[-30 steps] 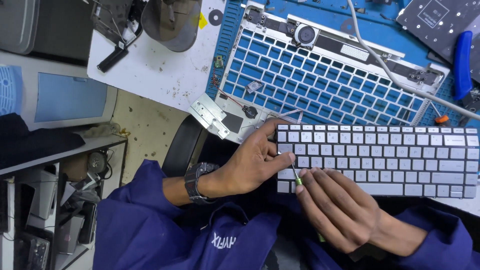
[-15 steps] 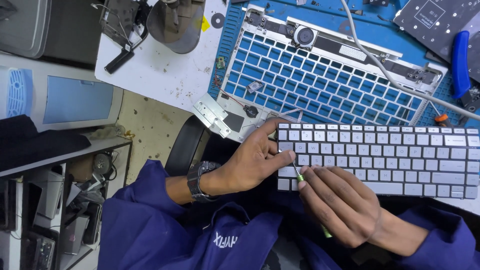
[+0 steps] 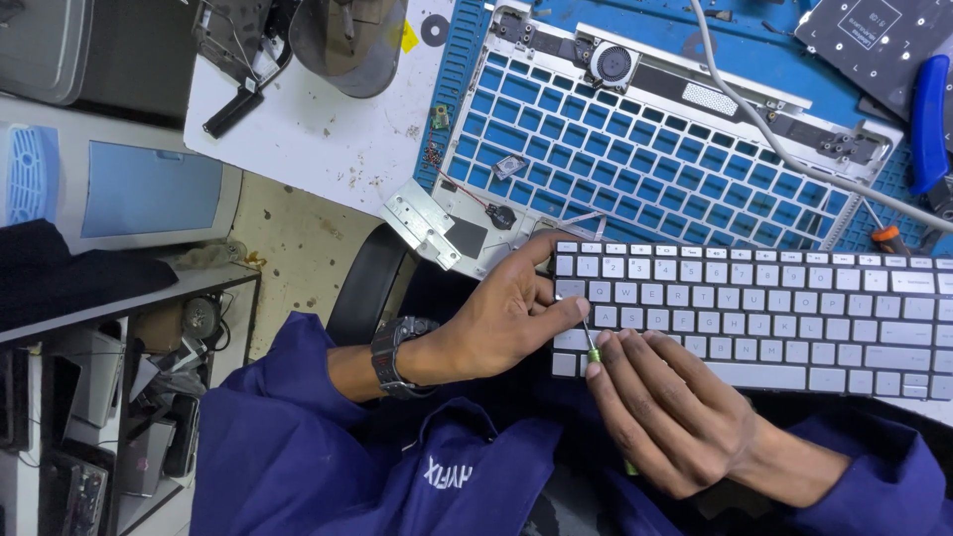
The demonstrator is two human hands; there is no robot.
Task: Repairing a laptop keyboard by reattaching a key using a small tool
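A loose silver keyboard with white keys lies across my lap side of the bench. My left hand grips its left end, thumb on top, fingers along the edge. My right hand holds a thin green-handled screwdriver, its tip on the keys near the keyboard's lower left corner. Behind the keyboard rests an open silver laptop case with an empty key grid, on a blue mat.
A grey cable crosses the case. At the right are blue-handled pliers, an orange-handled tool and a black keyboard panel. A white table with a dark helmet-like object lies at left, and shelves with clutter below.
The view has shifted slightly. Both hands keep their hold; the screwdriver tip stays at the keyboard's lower left keys.
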